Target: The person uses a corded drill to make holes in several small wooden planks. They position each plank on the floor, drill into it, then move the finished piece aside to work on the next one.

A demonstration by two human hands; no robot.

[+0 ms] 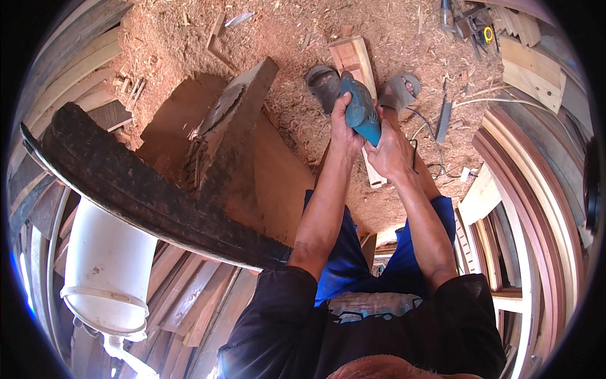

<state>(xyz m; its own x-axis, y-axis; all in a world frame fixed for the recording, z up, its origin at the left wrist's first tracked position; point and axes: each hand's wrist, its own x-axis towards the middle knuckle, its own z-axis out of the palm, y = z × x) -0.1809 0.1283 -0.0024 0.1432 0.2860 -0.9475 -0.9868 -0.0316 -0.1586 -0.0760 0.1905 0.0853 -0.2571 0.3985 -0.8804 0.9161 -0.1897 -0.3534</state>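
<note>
A teal handheld power tool (360,114) is in both my hands, its exact kind hard to make out from above. My left hand (344,129) is closed on its left side, thumb along the body. Around the right rear part my right hand (388,148) is wrapped, fingers partly hidden. Beneath the tool lies a long pale piece of wood (352,54) with a recessed face, between my sandalled feet. The tool covers its middle, so I cannot tell whether they touch. A dark cord (432,126) runs on the floor beside my right hand.
Wood shavings (278,31) cover the floor. A large dark wooden piece (233,132) stands close on my left, with a white bucket (107,265) behind it. Stacked boards and curved frames (530,208) line the right. A yellow tape measure (488,34) lies at far right.
</note>
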